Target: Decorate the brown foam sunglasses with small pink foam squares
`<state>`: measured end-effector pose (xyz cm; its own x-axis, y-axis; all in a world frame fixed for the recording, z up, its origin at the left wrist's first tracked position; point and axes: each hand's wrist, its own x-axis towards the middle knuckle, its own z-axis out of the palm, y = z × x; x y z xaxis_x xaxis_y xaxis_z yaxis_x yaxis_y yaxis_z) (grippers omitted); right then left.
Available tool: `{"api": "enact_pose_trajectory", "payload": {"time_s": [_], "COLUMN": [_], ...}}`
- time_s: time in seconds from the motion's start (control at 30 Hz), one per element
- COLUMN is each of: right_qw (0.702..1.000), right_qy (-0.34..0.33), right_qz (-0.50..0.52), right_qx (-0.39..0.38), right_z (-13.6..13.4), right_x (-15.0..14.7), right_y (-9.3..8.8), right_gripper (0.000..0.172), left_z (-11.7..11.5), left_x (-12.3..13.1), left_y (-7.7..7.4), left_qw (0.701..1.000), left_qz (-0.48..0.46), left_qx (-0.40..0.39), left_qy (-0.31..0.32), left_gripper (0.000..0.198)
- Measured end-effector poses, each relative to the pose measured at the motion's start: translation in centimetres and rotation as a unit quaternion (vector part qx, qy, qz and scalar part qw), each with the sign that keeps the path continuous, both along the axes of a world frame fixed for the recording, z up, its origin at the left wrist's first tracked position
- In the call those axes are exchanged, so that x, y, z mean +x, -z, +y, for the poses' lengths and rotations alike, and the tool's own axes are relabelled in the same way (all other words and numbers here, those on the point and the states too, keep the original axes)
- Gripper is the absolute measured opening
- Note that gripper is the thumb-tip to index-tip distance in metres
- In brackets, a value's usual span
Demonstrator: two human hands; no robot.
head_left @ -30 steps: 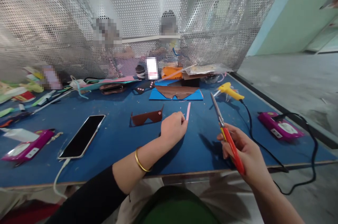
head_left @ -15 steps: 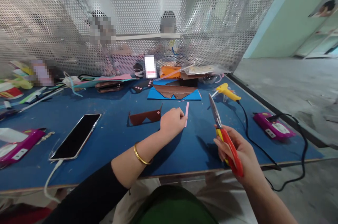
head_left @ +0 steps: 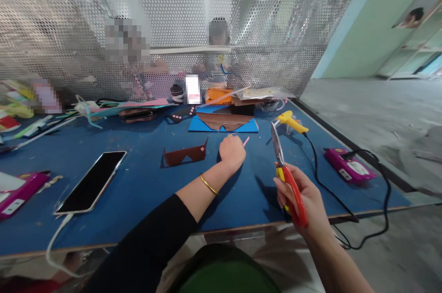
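Note:
My left hand [head_left: 233, 151] is curled just above the blue tabletop, knuckles up. Past its fingers sticks the end of a narrow pink strip [head_left: 246, 141]; the hand covers the rest, and the strip appears pinched in the fingertips. My right hand [head_left: 304, 196] is wrapped around the red and yellow handles of scissors [head_left: 278, 146], whose blades point away from me and look closed. Left of my left hand stands a brown glasses-shaped piece [head_left: 184, 155] with a small pink diamond near its right end. Beyond it a larger brown piece [head_left: 224, 121] lies on blue sheet material [head_left: 196, 125].
A yellow glue gun [head_left: 293, 122] lies at the right, its cord running to a purple power box [head_left: 348, 166]. At the left are a charging phone [head_left: 91, 182] and another purple box [head_left: 22, 194]. Black glasses [head_left: 179, 114] and a lit phone [head_left: 192, 89] stand near the perforated metal screen [head_left: 179, 3].
My left hand has turned and shifted slightly right and away, and the pink strip is now more covered and tilted. The scissors remain in my right hand. The view has shifted a little.

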<state>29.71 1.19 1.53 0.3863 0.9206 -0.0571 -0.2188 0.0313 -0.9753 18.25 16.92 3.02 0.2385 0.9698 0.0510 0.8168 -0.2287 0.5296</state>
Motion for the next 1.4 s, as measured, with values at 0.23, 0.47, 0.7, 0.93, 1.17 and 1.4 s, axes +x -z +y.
{"api": "enact_pose_trajectory", "payload": {"time_s": [0.23,0.47,0.7,0.93,1.17,1.4], "right_qw": [0.999,0.999,0.989,0.989,0.994,0.994], "right_qy": [0.025,-0.032,-0.127,-0.107,-0.065,-0.076], "right_qz": [-0.014,0.024,0.044,0.044,0.003,-0.025], "right_qx": [-0.016,-0.020,-0.056,-0.088,-0.087,-0.070], "right_z": [-0.3,-0.1,-0.5,-1.1,-1.3,-0.6], "right_x": [0.8,-1.4,-6.0,-8.4,-9.2,-8.6], "right_y": [-0.8,-1.6,-1.6,-2.4,-2.0,-1.8], "right_gripper": [0.059,0.059,0.060,0.066,0.058,0.049], "left_z": [-4.6,-11.5,-13.1,-13.4,-13.3,-13.4], "left_x": [-2.3,-6.6,-8.7,-9.9,-10.3,-11.2], "left_y": [-2.7,-3.7,-1.6,-1.1,-0.9,0.0], "left_qw": [0.983,0.869,0.759,0.697,0.674,0.701], "left_qz": [-0.156,-0.420,-0.591,-0.674,-0.698,-0.665], "left_qx": [-0.061,-0.262,-0.253,-0.193,-0.173,-0.188], "left_qy": [0.078,0.017,-0.104,-0.151,-0.170,-0.177], "left_gripper": [0.008,0.003,0.019,0.024,0.021,0.025]}}
